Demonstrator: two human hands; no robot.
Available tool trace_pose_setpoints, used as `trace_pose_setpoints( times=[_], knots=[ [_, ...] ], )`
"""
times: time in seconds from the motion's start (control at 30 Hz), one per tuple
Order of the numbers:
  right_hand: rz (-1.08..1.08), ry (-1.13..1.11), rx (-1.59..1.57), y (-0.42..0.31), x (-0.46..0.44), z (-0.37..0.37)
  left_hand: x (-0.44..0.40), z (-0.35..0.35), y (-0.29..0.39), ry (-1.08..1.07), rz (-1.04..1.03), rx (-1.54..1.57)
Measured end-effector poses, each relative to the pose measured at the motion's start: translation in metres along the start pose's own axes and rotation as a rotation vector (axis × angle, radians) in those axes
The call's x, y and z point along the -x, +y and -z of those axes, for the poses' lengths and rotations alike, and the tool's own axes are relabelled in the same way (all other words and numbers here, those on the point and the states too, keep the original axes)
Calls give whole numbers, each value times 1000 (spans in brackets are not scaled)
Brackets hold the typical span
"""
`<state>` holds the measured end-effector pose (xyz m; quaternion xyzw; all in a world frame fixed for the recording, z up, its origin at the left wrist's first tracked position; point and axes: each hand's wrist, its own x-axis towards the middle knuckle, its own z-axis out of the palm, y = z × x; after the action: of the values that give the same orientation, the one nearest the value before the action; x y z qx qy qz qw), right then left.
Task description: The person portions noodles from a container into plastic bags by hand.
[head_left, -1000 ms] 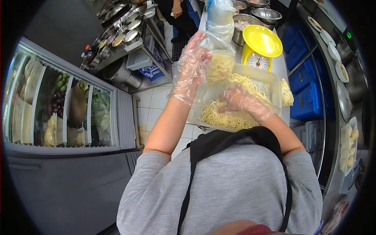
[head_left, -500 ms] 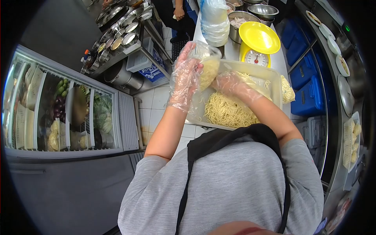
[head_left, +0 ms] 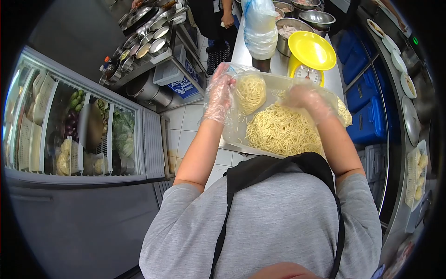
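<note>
My left hand [head_left: 219, 93], in a clear plastic glove, grips the gathered top of a clear plastic bag of noodles [head_left: 251, 94]. The bag rests at the left end of a pale plastic tub [head_left: 274, 80]. Loose yellow noodles [head_left: 283, 131] are heaped in the near part of that tub. Over the tub's right side is my right hand [head_left: 306, 100], gloved too and smeared by motion, so its fingers are unclear. It is apart from the bag. A second bag of noodles [head_left: 344, 113] shows just beyond the tub's right edge.
Behind the tub stand a yellow scale [head_left: 308, 73], a stack of clear plastic bags or containers [head_left: 260, 37] and metal bowls [head_left: 317, 18]. A glass-fronted fridge [head_left: 79, 121] is at left, blue bins [head_left: 367, 111] at right. Another person's hand [head_left: 227, 20] shows at the back.
The bag of noodles has come down from a raised, tilted position into the tub's left end. My right hand has moved away from the bag to the right.
</note>
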<state>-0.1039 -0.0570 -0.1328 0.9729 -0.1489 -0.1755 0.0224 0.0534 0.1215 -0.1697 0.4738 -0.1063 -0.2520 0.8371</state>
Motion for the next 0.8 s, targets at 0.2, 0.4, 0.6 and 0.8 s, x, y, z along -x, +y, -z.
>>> trace_pose_setpoints(
  times=[0.2, 0.4, 0.6, 0.8],
  knots=[
    [187, 1309, -315, 22, -34, 111, 2, 16, 14, -51, 47, -66],
    [-17, 1020, -146, 26, -51, 158, 24, 31, 36, 108, -234, -549],
    [151, 1001, -155, 12, -1, 206, 52, 35, 55, 196, -399, -468],
    [285, 1174, -1185, 22, -44, 228, 62, 18, 66, 147, -405, -491]
  ],
)
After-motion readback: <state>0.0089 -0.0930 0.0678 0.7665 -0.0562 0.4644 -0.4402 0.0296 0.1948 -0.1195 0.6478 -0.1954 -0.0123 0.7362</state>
